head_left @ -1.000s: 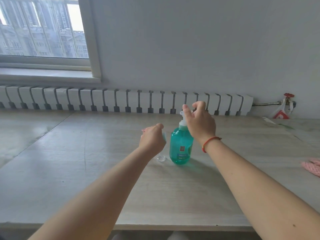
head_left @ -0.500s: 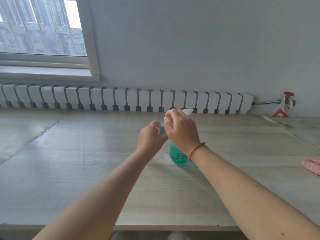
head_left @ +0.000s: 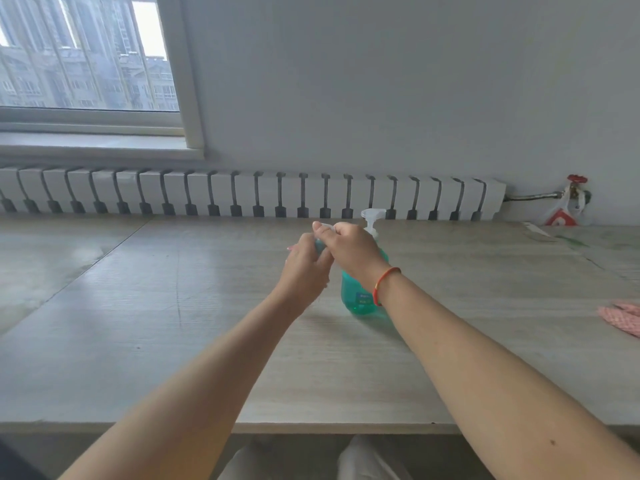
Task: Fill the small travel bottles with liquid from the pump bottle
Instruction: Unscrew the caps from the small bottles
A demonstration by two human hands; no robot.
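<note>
A teal pump bottle (head_left: 358, 299) with a white pump head (head_left: 372, 215) stands upright on the pale wooden table (head_left: 173, 323), partly hidden behind my right wrist. My left hand (head_left: 304, 270) is closed around a small clear travel bottle (head_left: 318, 244), held above the table just left of the pump bottle. Only a sliver of it shows between the fingers. My right hand (head_left: 349, 249) reaches across in front of the pump and pinches the top of the small bottle with its fingertips. Whether a cap sits there is too small to tell.
A white radiator (head_left: 242, 195) runs along the wall behind the table. At the far right are a red valve with a plastic bag (head_left: 568, 211) and a pink cloth (head_left: 623, 318). The table's front edge (head_left: 311, 427) is close to my body.
My right hand left the pump head and came down and left onto the top of the small bottle. My left hand lifted that bottle slightly higher.
</note>
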